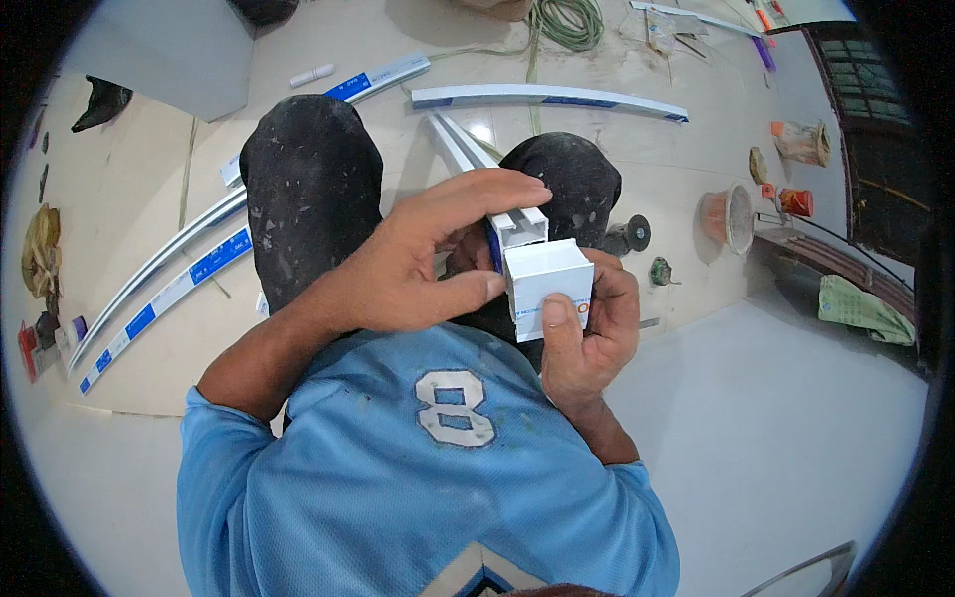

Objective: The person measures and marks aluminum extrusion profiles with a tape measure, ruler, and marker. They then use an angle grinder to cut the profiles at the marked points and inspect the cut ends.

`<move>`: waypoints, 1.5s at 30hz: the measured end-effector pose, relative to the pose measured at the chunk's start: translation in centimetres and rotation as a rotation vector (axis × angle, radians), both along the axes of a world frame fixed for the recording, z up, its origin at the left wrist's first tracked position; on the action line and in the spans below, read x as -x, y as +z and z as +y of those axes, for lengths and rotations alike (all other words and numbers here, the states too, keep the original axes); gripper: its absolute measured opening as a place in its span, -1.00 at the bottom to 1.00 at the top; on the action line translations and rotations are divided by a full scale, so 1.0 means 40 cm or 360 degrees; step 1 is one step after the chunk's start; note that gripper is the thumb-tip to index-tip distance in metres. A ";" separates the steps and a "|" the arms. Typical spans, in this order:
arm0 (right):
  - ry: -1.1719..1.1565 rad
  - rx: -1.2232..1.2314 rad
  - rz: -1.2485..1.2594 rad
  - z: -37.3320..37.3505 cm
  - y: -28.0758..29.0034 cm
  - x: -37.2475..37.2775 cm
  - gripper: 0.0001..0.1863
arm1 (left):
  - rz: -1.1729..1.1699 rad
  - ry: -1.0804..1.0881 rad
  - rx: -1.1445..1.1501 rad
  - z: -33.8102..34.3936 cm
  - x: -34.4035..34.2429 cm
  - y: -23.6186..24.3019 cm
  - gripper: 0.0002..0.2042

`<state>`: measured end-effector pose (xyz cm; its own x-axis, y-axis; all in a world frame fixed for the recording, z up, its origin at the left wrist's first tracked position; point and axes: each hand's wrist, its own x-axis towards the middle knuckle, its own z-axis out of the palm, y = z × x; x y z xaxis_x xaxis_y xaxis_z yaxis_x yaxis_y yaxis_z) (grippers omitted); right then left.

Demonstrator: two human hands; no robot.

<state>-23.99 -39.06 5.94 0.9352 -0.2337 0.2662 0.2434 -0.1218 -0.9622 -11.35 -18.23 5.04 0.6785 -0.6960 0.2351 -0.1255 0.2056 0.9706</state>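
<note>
A long white channel profile (pixel 521 229) runs from the floor between my knees up toward me, its hollow end facing me. My left hand (pixel 423 254) curls over this end, fingers across the top and thumb stretched toward the white piece. Just in front of the channel's end, my right hand (pixel 597 333) pinches a short white box-shaped piece (pixel 547 279) with printed film on one side. The piece is next to the profile's end; whether they touch I cannot tell.
Film-covered profiles (pixel 547 96) lie on the tiled floor ahead, and more strips (pixel 169 308) lie on the left. A white marker (pixel 312 76) and a coil of green hose (pixel 567 22) are farther off. At the right stand a bucket (pixel 728 219) and a red can (pixel 796 202).
</note>
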 end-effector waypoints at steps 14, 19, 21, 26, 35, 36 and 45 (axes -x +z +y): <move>0.0098 -0.0015 -0.0028 -0.015 -0.020 0.000 -0.36 | -0.0363 0.0208 -0.0220 -0.008 0.011 -0.001 -0.30; 0.0106 -0.0086 -0.0011 -0.014 -0.015 0.005 -0.31 | -0.0384 0.0262 -0.0219 -0.016 0.019 0.009 -0.29; 0.0104 -0.0082 -0.0031 -0.008 -0.017 0.009 -0.31 | -0.0413 0.0284 -0.0253 -0.017 0.023 0.011 -0.29; 0.0098 0.0008 -0.0137 -0.002 -0.037 0.004 -0.32 | -0.0434 0.0295 -0.0290 -0.017 0.025 0.012 -0.29; 0.0183 0.0127 -0.0147 -0.010 -0.042 -0.007 -0.32 | -0.0446 0.0179 -0.0170 -0.001 0.006 -0.004 -0.19; 0.0197 0.0139 -0.0152 -0.010 -0.041 -0.010 -0.32 | -0.0484 0.0195 -0.0188 -0.002 0.010 -0.001 -0.18; 0.0190 0.0133 -0.0163 -0.007 -0.044 -0.006 -0.34 | -0.0386 0.0324 -0.0360 -0.021 0.051 0.007 -0.16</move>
<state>-23.74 -39.35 4.19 0.9219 -0.0954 0.3755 0.3574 -0.1650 -0.9193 -13.37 -19.06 5.33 0.7515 -0.6057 0.2615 -0.3729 -0.0629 0.9257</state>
